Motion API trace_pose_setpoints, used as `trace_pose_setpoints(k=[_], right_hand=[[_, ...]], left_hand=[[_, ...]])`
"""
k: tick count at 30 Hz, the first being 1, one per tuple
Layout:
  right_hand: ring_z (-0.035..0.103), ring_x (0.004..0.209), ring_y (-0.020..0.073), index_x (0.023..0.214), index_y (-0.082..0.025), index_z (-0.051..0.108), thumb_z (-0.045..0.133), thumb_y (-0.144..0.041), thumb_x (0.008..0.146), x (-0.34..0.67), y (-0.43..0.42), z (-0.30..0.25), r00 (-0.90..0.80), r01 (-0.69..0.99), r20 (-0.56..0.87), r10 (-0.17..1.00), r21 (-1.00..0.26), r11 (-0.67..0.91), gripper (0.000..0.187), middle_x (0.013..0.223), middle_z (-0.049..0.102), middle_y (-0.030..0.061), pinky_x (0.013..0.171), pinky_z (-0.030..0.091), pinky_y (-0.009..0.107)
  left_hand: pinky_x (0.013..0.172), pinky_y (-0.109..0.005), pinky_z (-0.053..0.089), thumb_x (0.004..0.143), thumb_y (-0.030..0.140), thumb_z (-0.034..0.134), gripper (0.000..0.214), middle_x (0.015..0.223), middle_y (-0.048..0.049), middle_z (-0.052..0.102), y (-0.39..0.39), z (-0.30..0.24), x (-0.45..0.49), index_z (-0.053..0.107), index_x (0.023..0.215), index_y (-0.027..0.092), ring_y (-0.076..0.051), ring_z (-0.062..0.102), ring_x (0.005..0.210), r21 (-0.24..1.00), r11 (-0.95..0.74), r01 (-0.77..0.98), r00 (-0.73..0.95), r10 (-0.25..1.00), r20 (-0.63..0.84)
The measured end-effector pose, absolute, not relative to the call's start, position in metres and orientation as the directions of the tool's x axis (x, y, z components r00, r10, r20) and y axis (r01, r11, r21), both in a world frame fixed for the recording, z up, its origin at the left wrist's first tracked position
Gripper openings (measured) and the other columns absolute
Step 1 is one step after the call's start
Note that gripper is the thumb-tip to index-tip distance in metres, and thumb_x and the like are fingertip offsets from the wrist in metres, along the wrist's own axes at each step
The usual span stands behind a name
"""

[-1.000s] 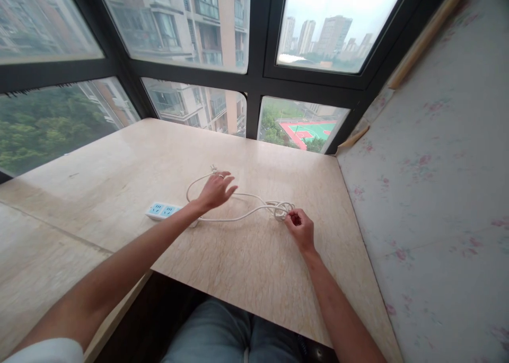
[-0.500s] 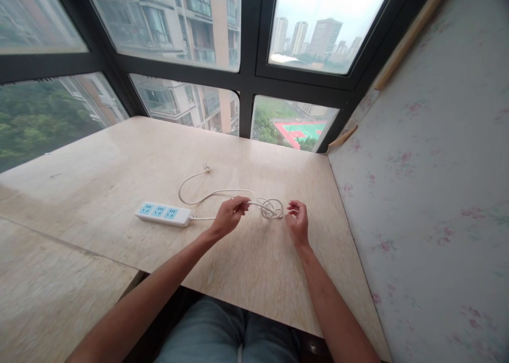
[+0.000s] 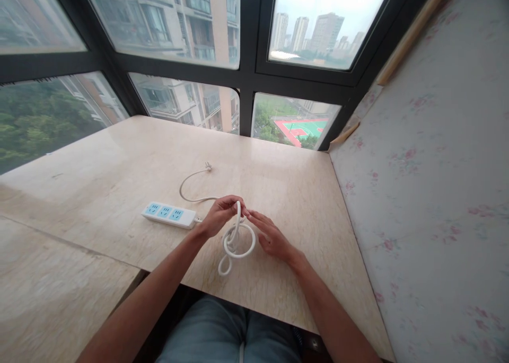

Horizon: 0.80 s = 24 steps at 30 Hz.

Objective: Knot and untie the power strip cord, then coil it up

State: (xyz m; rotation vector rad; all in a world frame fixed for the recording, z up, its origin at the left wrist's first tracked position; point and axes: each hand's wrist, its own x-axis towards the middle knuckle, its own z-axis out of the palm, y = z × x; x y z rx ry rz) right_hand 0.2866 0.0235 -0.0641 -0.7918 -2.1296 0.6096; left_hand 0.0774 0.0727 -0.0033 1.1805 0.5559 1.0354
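Observation:
A white power strip (image 3: pixel 170 214) with blue sockets lies on the beige marble-look table (image 3: pixel 119 161). Its white cord (image 3: pixel 234 241) runs to a plug (image 3: pixel 207 166) lying further back. My left hand (image 3: pixel 219 214) pinches the cord near its top, and a tangle of loops hangs from it just above the table. My right hand (image 3: pixel 270 236) is beside the loops with its fingers stretched out, fingertips touching the cord near my left hand's grip.
Dark-framed windows (image 3: pixel 250 82) rise right behind the table. A wall with faded floral paper (image 3: pixel 429 167) borders the table on the right. The table's front edge is close to my jeans-clad legs (image 3: pixel 226 331). A lower slab (image 3: pixel 47 289) sits at the left.
My left hand took hold of the cord and lifted the looped part toward me, off the table. My right hand let go of the coil, opened and moved in beside the loops.

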Motion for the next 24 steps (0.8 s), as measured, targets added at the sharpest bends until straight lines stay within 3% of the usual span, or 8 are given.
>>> trace_pose_setpoints(k=[3, 6, 8, 11, 12, 15, 20, 24], right_hand=[[0.032, 0.143, 0.0242, 0.151, -0.028, 0.030, 0.053, -0.012, 0.083, 0.271, 0.019, -0.065, -0.491, 0.266, 0.503, 0.711, -0.691, 0.672, 0.073, 0.155, 0.036, 0.0068, 0.114, 0.034, 0.046], [0.050, 0.126, 0.0263, 0.143, -0.025, 0.043, 0.062, -0.024, 0.083, 0.266, 0.019, -0.066, -0.379, 0.310, 0.508, 0.773, -0.718, 0.623, 0.063, 0.136, 0.056, 0.0112, 0.105, 0.041, 0.045], [0.060, 0.105, 0.0246, 0.128, -0.024, 0.057, 0.064, -0.026, 0.082, 0.267, 0.021, -0.066, -0.355, 0.372, 0.484, 0.800, -0.712, 0.596, 0.047, 0.110, 0.067, 0.0091, 0.095, 0.045, 0.042], [0.059, 0.083, 0.0201, 0.094, -0.022, 0.071, 0.061, -0.025, 0.085, 0.274, 0.026, -0.063, -0.359, 0.420, 0.442, 0.822, -0.710, 0.565, 0.013, 0.084, 0.065, 0.0052, 0.082, 0.046, 0.036], [0.058, 0.080, 0.0191, 0.085, -0.022, 0.071, 0.060, -0.026, 0.086, 0.278, 0.028, -0.062, -0.338, 0.419, 0.437, 0.834, -0.724, 0.548, 0.011, 0.079, 0.063, 0.0042, 0.079, 0.046, 0.035], [0.056, 0.072, 0.0169, 0.077, -0.021, 0.067, 0.061, -0.030, 0.084, 0.295, 0.034, -0.059, -0.193, 0.342, 0.398, 0.897, -0.830, 0.442, 0.012, 0.072, 0.061, 0.0017, 0.072, 0.046, 0.031], [0.043, 0.051, 0.0107, 0.098, -0.020, 0.059, 0.070, -0.034, 0.073, 0.328, 0.044, -0.053, 0.095, 0.126, 0.248, 0.964, -0.964, 0.236, 0.031, 0.058, 0.044, -0.0083, 0.051, 0.038, 0.023], [0.034, 0.049, 0.0087, 0.105, -0.019, 0.059, 0.072, -0.029, 0.069, 0.346, 0.045, -0.045, 0.175, 0.193, 0.246, 0.953, -0.958, 0.212, 0.040, 0.058, 0.036, -0.0108, 0.048, 0.032, 0.021]], left_hand=[[0.059, -0.025, 0.047, 0.069, 0.036, 0.082, 0.027, 0.071, -0.0023, 0.065, 0.071, -0.004, 0.090, 0.066, 0.081, 0.018, -0.013, 0.059, 0.062, 0.866, 0.119, -0.486, 0.371, 0.925, 0.080], [0.056, -0.023, 0.046, 0.067, 0.036, 0.083, 0.029, 0.071, -0.0003, 0.063, 0.072, -0.007, 0.100, 0.064, 0.082, 0.019, -0.010, 0.056, 0.060, 0.830, 0.100, -0.549, 0.264, 0.963, 0.059], [0.056, -0.021, 0.045, 0.068, 0.035, 0.082, 0.028, 0.070, 0.0000, 0.062, 0.076, -0.009, 0.104, 0.065, 0.082, 0.018, -0.009, 0.055, 0.060, 0.834, 0.065, -0.548, 0.226, 0.971, 0.072], [0.051, -0.019, 0.041, 0.068, 0.032, 0.082, 0.025, 0.069, 0.0000, 0.062, 0.082, -0.008, 0.105, 0.067, 0.083, 0.018, -0.007, 0.051, 0.055, 0.848, 0.019, -0.530, 0.193, 0.976, 0.098], [0.048, -0.018, 0.039, 0.068, 0.032, 0.082, 0.025, 0.068, 0.0002, 0.061, 0.085, -0.006, 0.103, 0.068, 0.082, 0.018, -0.006, 0.049, 0.053, 0.849, -0.001, -0.529, 0.167, 0.980, 0.106], [0.042, -0.017, 0.034, 0.068, 0.034, 0.082, 0.026, 0.065, 0.0013, 0.058, 0.092, 0.003, 0.094, 0.069, 0.084, 0.018, -0.004, 0.043, 0.046, 0.856, -0.095, -0.508, 0.045, 0.990, 0.137], [0.036, -0.017, 0.025, 0.070, 0.032, 0.079, 0.026, 0.064, 0.0002, 0.061, 0.097, 0.012, 0.070, 0.074, 0.091, 0.017, -0.003, 0.034, 0.040, 0.948, -0.180, -0.263, -0.088, 0.983, 0.163], [0.043, -0.020, 0.039, 0.073, 0.026, 0.073, 0.017, 0.065, -0.0031, 0.068, 0.096, 0.009, 0.060, 0.077, 0.087, 0.018, -0.009, 0.053, 0.048, 0.967, -0.242, 0.086, -0.128, 0.959, 0.251]])
